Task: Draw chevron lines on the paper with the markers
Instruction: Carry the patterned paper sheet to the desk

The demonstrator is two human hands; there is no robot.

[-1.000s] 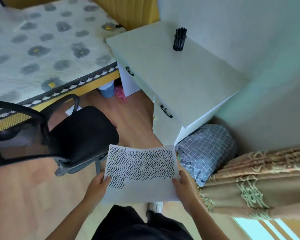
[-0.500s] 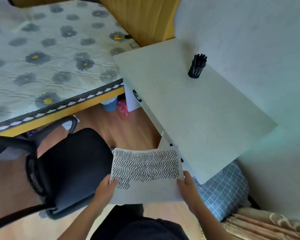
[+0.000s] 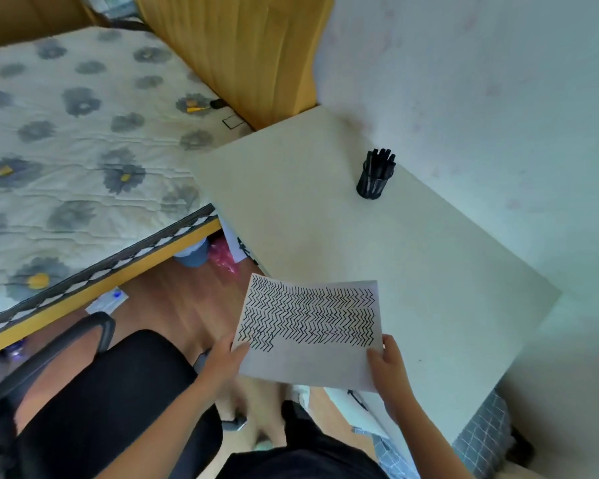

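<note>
Paper (image 3: 312,335): white sheet, upper two thirds packed with rows of black chevron lines; the last row is short, only at the left edge. Lower third blank. I see it held in the air, tilted, over the near-left corner of the bench (image 3: 412,278), its far edge overlapping the bench top.

Hands: left hand (image 3: 223,363) grasping the sheet's near-left edge, thumb on top by the short row. Right hand (image 3: 389,373) grasping the near-right corner, thumb on the upper face. Both pinch the paper; neither is free.

Against the frame half a second ago: the sheet sat lower and left of the bench edge, mostly over floor and chair; now it reaches over the bench top. View has swung, so the bench fills more of the right side and the chair (image 3: 111,402) lies nearer at the lower left. Grips look unchanged.

Containers: black mesh pen holder (image 3: 372,183) stands upright at the far side of the bench near the wall, well apart from the paper. Black markers (image 3: 381,164) stand in it, caps up; count not readable.

Left of the bench: bed (image 3: 83,150) with flowered quilt.
</note>
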